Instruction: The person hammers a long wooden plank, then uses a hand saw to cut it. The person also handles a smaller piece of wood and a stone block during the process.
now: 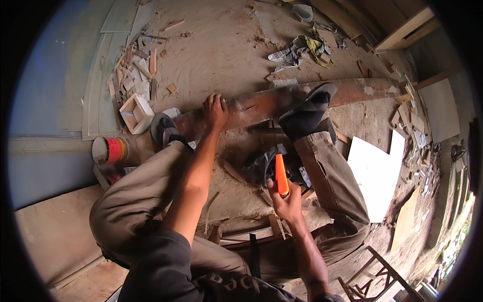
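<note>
A long reddish-brown wooden plank (251,106) lies across the floor in front of me. My left hand (216,111) rests on it toward its left end, fingers together and curled over the far edge. In my right hand (288,204), between my knees, is an orange tapered tool (280,175), its narrow end pointing away from me and apart from the plank. The exact kind of tool cannot be made out. My right shoe (309,110) presses on the plank, and my left shoe (163,130) is beside its left end.
Dark crumpled plastic (259,166) lies between my legs. At left stand a red-labelled can (114,150) and a small open wooden box (136,114), near wood offcuts. White board (375,173) lies at right, with a wooden frame (377,277) nearer me. Rags (302,50) lie beyond the plank.
</note>
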`<state>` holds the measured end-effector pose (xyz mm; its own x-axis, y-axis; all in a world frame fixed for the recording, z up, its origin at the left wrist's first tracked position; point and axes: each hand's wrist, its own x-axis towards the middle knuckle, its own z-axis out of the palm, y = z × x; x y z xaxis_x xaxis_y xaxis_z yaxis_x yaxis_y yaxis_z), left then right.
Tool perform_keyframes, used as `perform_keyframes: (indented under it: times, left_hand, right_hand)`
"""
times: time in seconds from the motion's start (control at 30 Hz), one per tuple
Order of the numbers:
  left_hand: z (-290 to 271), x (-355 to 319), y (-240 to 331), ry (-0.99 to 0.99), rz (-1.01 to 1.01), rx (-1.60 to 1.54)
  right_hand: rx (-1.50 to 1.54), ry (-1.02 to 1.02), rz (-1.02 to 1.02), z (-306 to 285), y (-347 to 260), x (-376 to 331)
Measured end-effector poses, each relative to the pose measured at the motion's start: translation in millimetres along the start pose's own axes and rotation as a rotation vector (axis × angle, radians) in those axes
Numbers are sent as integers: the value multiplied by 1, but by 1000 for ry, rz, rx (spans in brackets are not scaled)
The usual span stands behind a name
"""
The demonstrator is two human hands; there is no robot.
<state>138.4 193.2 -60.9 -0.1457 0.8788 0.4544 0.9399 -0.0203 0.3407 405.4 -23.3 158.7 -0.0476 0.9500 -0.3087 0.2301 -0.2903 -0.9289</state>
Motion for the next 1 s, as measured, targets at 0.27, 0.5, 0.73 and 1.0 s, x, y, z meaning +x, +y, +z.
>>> perform_keyframes:
  times: [0.27, 0.5, 0.73, 1.0]
  left_hand:
    - [-1, 39, 10, -719, -355, 12]
    - [29, 26, -5, -461, -295, -68]
    - [71, 7, -28, -93, -326, -94]
    - [36, 19, -6, -340, -201, 82]
  right_hand:
    - [99, -77, 8, 50, 4, 13]
    - [26, -113, 98, 67, 24, 27]
    - [-11, 2, 184, 68, 18, 20]
    - [-415, 78, 14, 54, 16, -13]
